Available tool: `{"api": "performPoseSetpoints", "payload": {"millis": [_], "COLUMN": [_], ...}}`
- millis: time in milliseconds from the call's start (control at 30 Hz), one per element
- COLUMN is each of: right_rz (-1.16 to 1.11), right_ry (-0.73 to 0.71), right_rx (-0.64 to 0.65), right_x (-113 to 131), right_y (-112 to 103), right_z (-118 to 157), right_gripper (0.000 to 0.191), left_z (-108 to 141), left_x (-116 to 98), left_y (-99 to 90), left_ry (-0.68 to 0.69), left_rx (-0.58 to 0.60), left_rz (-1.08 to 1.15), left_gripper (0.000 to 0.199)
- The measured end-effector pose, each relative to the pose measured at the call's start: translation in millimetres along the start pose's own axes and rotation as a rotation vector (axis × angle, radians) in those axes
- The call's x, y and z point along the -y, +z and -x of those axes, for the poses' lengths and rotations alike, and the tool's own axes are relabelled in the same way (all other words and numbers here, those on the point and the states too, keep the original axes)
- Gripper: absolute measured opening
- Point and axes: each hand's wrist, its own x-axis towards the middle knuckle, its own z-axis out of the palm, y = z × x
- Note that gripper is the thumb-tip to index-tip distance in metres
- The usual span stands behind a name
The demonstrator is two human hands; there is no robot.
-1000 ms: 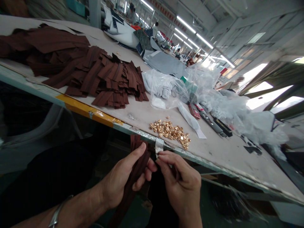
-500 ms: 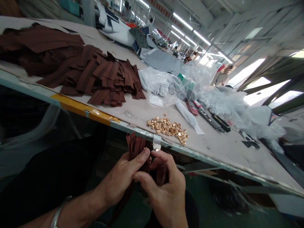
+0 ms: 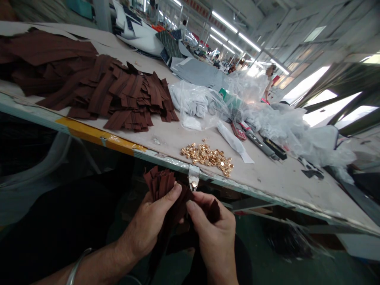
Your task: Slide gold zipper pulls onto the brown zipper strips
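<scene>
Below the table's front edge, my left hand (image 3: 148, 221) is closed around a bundle of brown zipper strips (image 3: 159, 183), with the thumb pressed on top. A bracelet circles that wrist. Beside it, my right hand (image 3: 212, 229) pinches a brown strip (image 3: 184, 202) between thumb and fingers; a strip end shows between its fingers. A small holder with a gold piece (image 3: 194, 184) hangs from the table edge just above the hands. Gold metal pieces (image 3: 208, 155) lie heaped on the table behind it. A large pile of brown zipper strips (image 3: 118, 91) spreads over the left side.
The table (image 3: 166, 138) slants across the view, its front edge partly covered by yellow tape (image 3: 97, 132). Clear plastic bags (image 3: 198, 103), a grey cutter (image 3: 261, 144) and a red box (image 3: 238, 130) lie on the right. A person (image 3: 268, 85) stands beyond the table.
My hands have moved slightly apart. My right thumb and fingers have closed on a brown strip, now stretched out between the hands. The view has shifted slightly.
</scene>
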Motion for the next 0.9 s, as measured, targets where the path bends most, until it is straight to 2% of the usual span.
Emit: {"api": "performPoseSetpoints", "payload": {"millis": [100, 133, 233, 333, 433, 500, 600, 733, 800, 900], "right_rz": [0.060, 0.066, 0.058, 0.075, 0.120, 0.166, 0.318, 0.457, 0.417, 0.243], "right_ry": [-0.060, -0.064, -0.057, -0.081, -0.120, -0.166, -0.361, -0.709, -0.725, -0.517], "right_rx": [-0.026, -0.027, -0.010, 0.012, 0.012, 0.019, 0.027, 0.105, 0.093, -0.009], "right_x": [-0.3, -1.1, -3.6, -4.5, -5.5, -6.9, -8.5, -6.7, -5.5, -5.3], "right_y": [-3.1, -4.1, -5.5, -4.4, -4.0, -5.7, -9.6, -10.9, -9.1, -6.4], "right_z": [-0.3, -0.5, -1.4, -2.0, -1.7, -1.1, 0.4, 2.4, 2.9, 2.7], "right_gripper": [0.016, 0.016, 0.017, 0.017, 0.014, 0.012, 0.009, 0.021, 0.023, 0.018], "left_z": [-3.2, -3.2, 0.9, 7.3, 9.6, 8.6, 5.9, 3.5, 3.6, 5.0], "left_x": [-2.8, -4.2, -8.6, -12.9, -16.3, -17.0, -15.0, -11.8, -11.8, -12.1], "left_y": [1.9, 2.4, 3.2, 3.6, 4.2, 4.0, 2.9, 3.2, 4.1, 4.3], "left_ry": [0.045, 0.066, 0.134, 0.186, 0.233, 0.247, 0.175, -0.049, -0.116, -0.105], "left_rx": [-0.073, -0.062, 0.088, 0.188, 0.158, 0.159, 0.197, 0.193, 0.185, 0.210], "left_rz": [0.069, 0.082, 0.087, -0.060, -0.227, -0.270, -0.215, -0.023, 0.024, 0.016], "left_gripper": [0.030, 0.031, 0.033, 0.030, 0.018, 0.019, 0.023, 0.029, 0.032, 0.030]}}
